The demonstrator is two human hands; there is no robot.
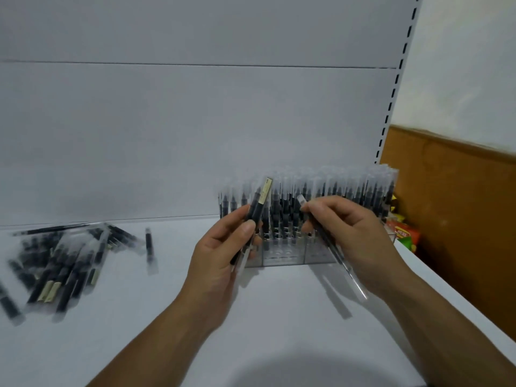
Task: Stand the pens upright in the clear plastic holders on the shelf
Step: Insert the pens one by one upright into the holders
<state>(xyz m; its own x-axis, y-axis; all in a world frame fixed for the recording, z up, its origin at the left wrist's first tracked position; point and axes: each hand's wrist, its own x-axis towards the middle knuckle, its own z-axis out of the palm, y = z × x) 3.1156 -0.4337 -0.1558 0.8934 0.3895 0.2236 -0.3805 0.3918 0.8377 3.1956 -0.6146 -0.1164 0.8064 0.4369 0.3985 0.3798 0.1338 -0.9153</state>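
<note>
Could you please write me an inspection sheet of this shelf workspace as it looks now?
Surface: white shelf, a shadow at its near edge.
Job's things: clear plastic holders at back right, mostly filled with upright pens; loose pens piled at left; one stray pen lying apart from the pile.
Clutter: colourful packets beyond the shelf's right edge.
Grips: left hand holds a black pen with a beige label; right hand pinches a second pen, tilted.
Cables: nothing seen.
Surroundings: white back panel, slotted upright, brown board at right.
</note>
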